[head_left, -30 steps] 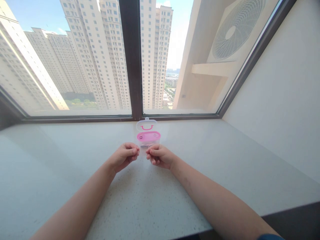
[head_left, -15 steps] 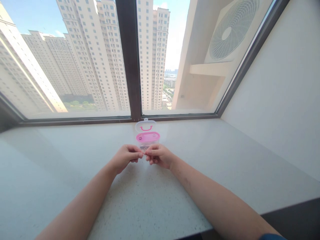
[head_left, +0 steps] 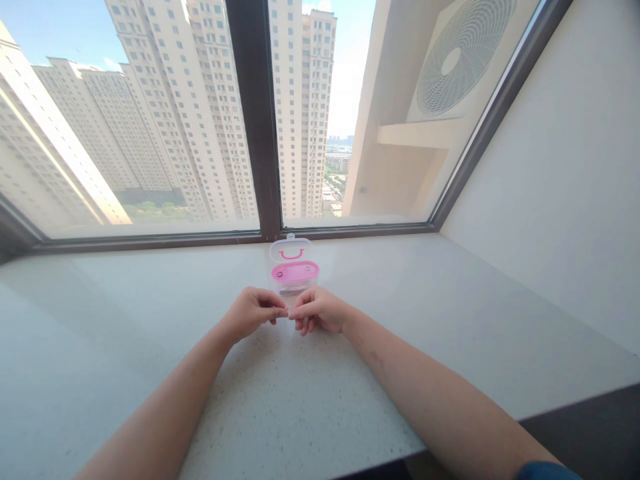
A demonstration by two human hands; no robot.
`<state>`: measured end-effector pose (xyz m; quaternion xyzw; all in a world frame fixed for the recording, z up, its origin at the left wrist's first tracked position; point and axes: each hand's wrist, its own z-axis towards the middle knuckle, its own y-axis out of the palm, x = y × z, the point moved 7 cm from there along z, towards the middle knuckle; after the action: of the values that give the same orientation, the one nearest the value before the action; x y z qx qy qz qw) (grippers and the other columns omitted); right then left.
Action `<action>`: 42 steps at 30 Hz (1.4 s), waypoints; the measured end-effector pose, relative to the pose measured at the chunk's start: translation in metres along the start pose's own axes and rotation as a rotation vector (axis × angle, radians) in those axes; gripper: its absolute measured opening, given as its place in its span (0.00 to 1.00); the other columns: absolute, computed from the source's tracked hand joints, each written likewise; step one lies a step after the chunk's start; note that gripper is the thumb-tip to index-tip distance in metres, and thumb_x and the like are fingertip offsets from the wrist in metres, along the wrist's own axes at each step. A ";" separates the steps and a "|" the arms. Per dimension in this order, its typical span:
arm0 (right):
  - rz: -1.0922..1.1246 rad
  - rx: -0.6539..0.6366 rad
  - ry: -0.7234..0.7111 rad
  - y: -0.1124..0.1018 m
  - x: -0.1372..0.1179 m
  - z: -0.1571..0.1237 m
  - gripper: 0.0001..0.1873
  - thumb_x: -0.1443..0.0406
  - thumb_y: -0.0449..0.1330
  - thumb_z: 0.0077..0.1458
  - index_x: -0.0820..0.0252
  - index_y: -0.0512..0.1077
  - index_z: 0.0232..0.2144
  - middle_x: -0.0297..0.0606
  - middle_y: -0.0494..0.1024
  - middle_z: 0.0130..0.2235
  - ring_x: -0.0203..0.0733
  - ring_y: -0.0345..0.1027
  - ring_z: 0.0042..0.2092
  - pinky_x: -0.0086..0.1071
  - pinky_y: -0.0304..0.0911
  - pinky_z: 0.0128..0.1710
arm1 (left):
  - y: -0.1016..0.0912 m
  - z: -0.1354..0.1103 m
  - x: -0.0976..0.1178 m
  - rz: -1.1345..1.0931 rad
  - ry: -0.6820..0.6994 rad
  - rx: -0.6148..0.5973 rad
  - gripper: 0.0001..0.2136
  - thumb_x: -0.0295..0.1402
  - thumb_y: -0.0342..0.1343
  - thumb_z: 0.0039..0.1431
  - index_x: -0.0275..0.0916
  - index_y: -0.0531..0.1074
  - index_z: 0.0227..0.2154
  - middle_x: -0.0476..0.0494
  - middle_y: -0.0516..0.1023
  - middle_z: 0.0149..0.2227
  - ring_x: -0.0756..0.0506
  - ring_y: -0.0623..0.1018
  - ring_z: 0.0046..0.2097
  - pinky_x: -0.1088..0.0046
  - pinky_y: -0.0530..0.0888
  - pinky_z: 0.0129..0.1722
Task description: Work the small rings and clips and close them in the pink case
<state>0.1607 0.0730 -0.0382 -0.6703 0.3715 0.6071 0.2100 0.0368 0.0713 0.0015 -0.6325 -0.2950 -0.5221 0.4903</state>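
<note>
My left hand (head_left: pixel 253 311) and my right hand (head_left: pixel 318 310) rest on a pale speckled windowsill (head_left: pixel 150 333), fingertips pinched and meeting in the middle. Whatever they pinch is too small to make out. Just behind the fingertips stands a small clear plastic box (head_left: pixel 294 272) with a pink insert. Its clear lid (head_left: pixel 291 251) stands open, with a pink handle on it. Both forearms stretch in from the near edge.
A dark window frame (head_left: pixel 250 133) runs along the far edge of the sill, with tall apartment blocks beyond the glass. An outdoor fan unit (head_left: pixel 457 60) sits outside at the upper right. A white wall (head_left: pixel 565 187) bounds the sill on the right.
My two hands have come together; a gap between the fingertips a second ago has closed and they now touch. The view has shifted slightly.
</note>
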 end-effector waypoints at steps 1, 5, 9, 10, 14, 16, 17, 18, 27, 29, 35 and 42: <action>-0.008 -0.001 0.005 0.000 0.000 0.000 0.13 0.62 0.68 0.39 0.68 0.73 0.25 0.38 0.75 0.20 0.35 0.70 0.20 0.22 0.58 0.16 | 0.000 0.000 0.000 0.014 0.000 -0.001 0.07 0.34 0.65 0.41 0.35 0.77 0.22 0.46 0.75 0.19 0.51 0.70 0.22 0.78 0.64 0.22; -0.032 -0.003 0.017 0.000 0.000 -0.001 0.14 0.62 0.68 0.39 0.68 0.72 0.25 0.38 0.75 0.20 0.35 0.70 0.20 0.22 0.59 0.16 | 0.001 0.000 0.000 0.045 0.010 -0.036 0.06 0.34 0.64 0.43 0.36 0.77 0.22 0.46 0.75 0.20 0.51 0.70 0.22 0.78 0.64 0.22; -0.032 0.005 0.010 -0.001 0.000 -0.001 0.14 0.61 0.68 0.38 0.68 0.72 0.24 0.38 0.75 0.20 0.35 0.70 0.20 0.21 0.59 0.15 | 0.003 0.000 -0.001 0.074 0.026 -0.057 0.07 0.35 0.63 0.44 0.36 0.77 0.22 0.46 0.74 0.19 0.51 0.70 0.22 0.77 0.65 0.22; -0.028 0.008 0.008 -0.001 0.000 -0.001 0.14 0.61 0.68 0.38 0.68 0.72 0.24 0.38 0.75 0.20 0.35 0.70 0.20 0.21 0.58 0.15 | 0.003 0.000 -0.001 0.079 0.027 -0.055 0.06 0.35 0.64 0.43 0.36 0.77 0.22 0.46 0.74 0.19 0.50 0.71 0.22 0.77 0.65 0.22; -0.016 0.016 -0.010 -0.001 0.000 0.000 0.14 0.61 0.68 0.39 0.67 0.72 0.24 0.36 0.74 0.19 0.33 0.68 0.19 0.21 0.56 0.14 | 0.002 0.000 -0.002 0.083 0.037 -0.049 0.05 0.33 0.63 0.44 0.37 0.78 0.22 0.46 0.75 0.19 0.50 0.71 0.23 0.77 0.66 0.23; -0.017 0.015 -0.020 0.000 -0.002 0.000 0.14 0.62 0.68 0.39 0.67 0.71 0.23 0.35 0.73 0.18 0.31 0.66 0.18 0.21 0.55 0.14 | 0.002 -0.001 -0.001 0.086 0.049 -0.052 0.05 0.33 0.63 0.44 0.37 0.78 0.22 0.46 0.75 0.19 0.50 0.71 0.22 0.77 0.65 0.22; -0.017 0.012 -0.024 0.000 -0.002 0.000 0.14 0.62 0.68 0.39 0.66 0.71 0.23 0.34 0.73 0.18 0.30 0.65 0.17 0.21 0.55 0.14 | 0.002 -0.001 0.000 0.089 0.057 -0.054 0.05 0.33 0.63 0.44 0.37 0.78 0.22 0.46 0.75 0.19 0.51 0.71 0.22 0.77 0.65 0.22; -0.018 0.007 -0.028 0.001 -0.003 -0.001 0.13 0.62 0.68 0.39 0.66 0.71 0.23 0.33 0.72 0.17 0.30 0.64 0.17 0.21 0.54 0.14 | 0.002 -0.001 0.002 0.094 0.065 -0.058 0.05 0.33 0.63 0.44 0.37 0.78 0.22 0.46 0.75 0.19 0.51 0.70 0.22 0.77 0.65 0.22; -0.001 -0.031 -0.043 0.004 -0.005 -0.003 0.11 0.63 0.67 0.41 0.66 0.71 0.24 0.33 0.72 0.19 0.30 0.63 0.18 0.22 0.55 0.16 | 0.004 -0.005 0.012 0.196 0.099 -0.057 0.03 0.31 0.61 0.45 0.37 0.78 0.23 0.44 0.77 0.21 0.49 0.72 0.24 0.77 0.67 0.23; 0.021 -0.030 -0.045 0.004 -0.006 -0.003 0.11 0.63 0.67 0.41 0.65 0.71 0.24 0.33 0.72 0.19 0.30 0.63 0.18 0.22 0.55 0.16 | 0.003 -0.005 0.012 0.194 0.108 -0.050 0.03 0.31 0.62 0.45 0.37 0.79 0.23 0.45 0.77 0.22 0.49 0.72 0.24 0.77 0.67 0.24; 0.081 -0.006 -0.065 0.003 -0.006 -0.001 0.11 0.63 0.67 0.41 0.65 0.72 0.24 0.32 0.71 0.19 0.29 0.61 0.18 0.23 0.54 0.17 | 0.001 -0.004 0.008 0.115 0.113 -0.057 0.05 0.34 0.62 0.46 0.37 0.78 0.24 0.45 0.76 0.22 0.49 0.73 0.24 0.77 0.68 0.23; 0.117 0.092 -0.111 -0.001 -0.007 0.000 0.12 0.62 0.68 0.40 0.64 0.71 0.23 0.32 0.71 0.19 0.29 0.60 0.18 0.24 0.50 0.17 | 0.000 -0.004 0.009 0.134 0.103 -0.041 0.07 0.35 0.61 0.48 0.37 0.77 0.26 0.46 0.75 0.22 0.50 0.73 0.24 0.77 0.68 0.23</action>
<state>0.1615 0.0755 -0.0313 -0.6024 0.4251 0.6370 0.2251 0.0381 0.0664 0.0094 -0.6329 -0.2156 -0.5259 0.5257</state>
